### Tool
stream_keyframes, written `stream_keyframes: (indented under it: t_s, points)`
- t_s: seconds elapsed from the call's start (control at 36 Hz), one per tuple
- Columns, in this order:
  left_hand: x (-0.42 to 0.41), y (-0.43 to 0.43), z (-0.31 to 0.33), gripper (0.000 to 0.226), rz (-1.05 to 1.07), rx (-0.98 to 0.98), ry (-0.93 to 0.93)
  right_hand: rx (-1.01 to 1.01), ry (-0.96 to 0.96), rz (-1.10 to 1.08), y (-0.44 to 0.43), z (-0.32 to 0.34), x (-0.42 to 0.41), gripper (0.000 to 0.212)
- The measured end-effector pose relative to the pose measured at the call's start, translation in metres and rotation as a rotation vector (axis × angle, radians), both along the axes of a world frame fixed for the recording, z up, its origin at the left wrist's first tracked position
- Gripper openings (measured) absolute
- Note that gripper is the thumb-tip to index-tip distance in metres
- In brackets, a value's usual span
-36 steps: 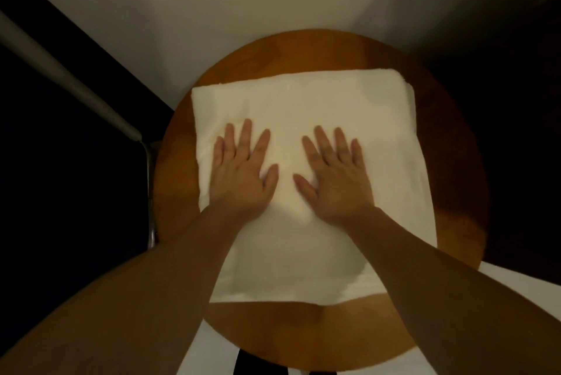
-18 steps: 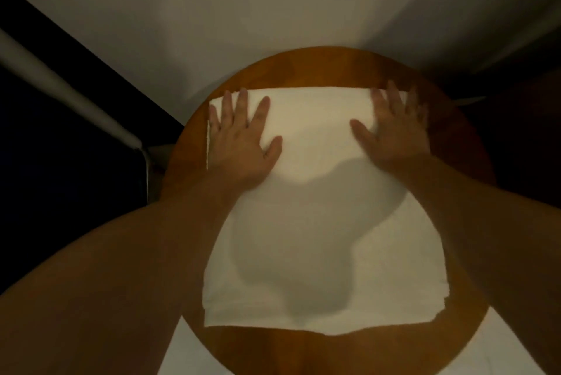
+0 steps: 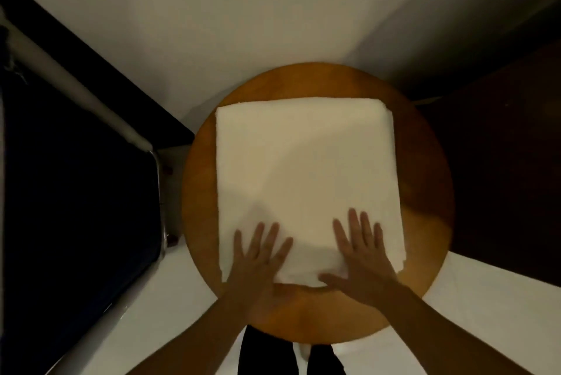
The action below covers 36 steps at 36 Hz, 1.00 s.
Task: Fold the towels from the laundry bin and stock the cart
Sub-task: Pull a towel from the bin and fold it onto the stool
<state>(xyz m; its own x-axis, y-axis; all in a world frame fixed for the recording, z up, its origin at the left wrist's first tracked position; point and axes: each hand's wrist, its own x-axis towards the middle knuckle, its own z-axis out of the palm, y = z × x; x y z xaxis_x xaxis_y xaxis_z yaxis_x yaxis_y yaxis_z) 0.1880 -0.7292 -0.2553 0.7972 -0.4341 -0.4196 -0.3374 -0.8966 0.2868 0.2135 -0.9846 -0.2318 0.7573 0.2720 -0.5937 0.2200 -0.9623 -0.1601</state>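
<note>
A folded white towel [image 3: 306, 174] lies flat on a round wooden table [image 3: 425, 192], covering most of its top. My left hand [image 3: 261, 259] lies flat with spread fingers on the towel's near left edge. Beside it, my right hand [image 3: 361, 256] presses flat on the near right part, its thumb over the near edge. Neither hand grips the cloth.
A dark bin or cart with a metal rail [image 3: 158, 192] stands at the left of the table. White floor [image 3: 485, 314] shows below and around the table. A white wall [image 3: 243, 25] rises behind it, and a dark surface [image 3: 501, 162] lies at the right.
Both hands slid from the towel's middle to its far corners, then back toward me to its near edge. The towel lies smoother and the camera view has shifted.
</note>
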Motion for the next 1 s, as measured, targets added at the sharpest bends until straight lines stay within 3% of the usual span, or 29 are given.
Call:
stream_keyframes:
  t_s: [0.08,0.19,0.36,0.5,0.58,0.64,0.75,0.89,1.0]
  points:
    - [0.002,0.003,0.001,0.082,-0.003,-0.005,-0.024,-0.025,-0.008,0.067,-0.008,-0.001,-0.001,0.099]
    - [0.021,-0.003,-0.001,0.1,0.012,0.018,-0.069,-0.041,-0.043,0.1,-0.007,-0.007,0.026,0.116]
    - [0.052,-0.013,0.0,0.09,0.056,0.034,-0.076,-0.124,-0.055,0.072,-0.002,-0.003,0.066,0.102]
    - [0.056,-0.018,0.01,0.086,0.1,0.06,-0.014,-0.069,-0.015,-0.016,0.008,0.015,0.07,0.097]
    - [0.042,-0.018,0.037,0.073,0.178,0.02,0.089,0.092,0.089,-0.161,0.014,0.04,0.049,0.089]
    - [0.027,-0.017,0.066,0.058,0.408,-0.174,0.198,0.319,0.134,-0.368,0.02,0.067,0.03,0.071]
    - [-0.005,-0.007,0.142,0.031,0.696,-0.372,0.175,0.621,0.155,-0.675,0.035,0.138,-0.004,0.038]
    - [-0.06,-0.005,0.233,0.019,0.913,-0.558,0.07,0.803,0.109,-0.726,0.035,0.224,-0.047,0.021]
    - [-0.116,-0.015,0.293,0.019,1.019,-0.654,-0.038,0.887,0.088,-0.621,0.024,0.28,-0.076,0.014]
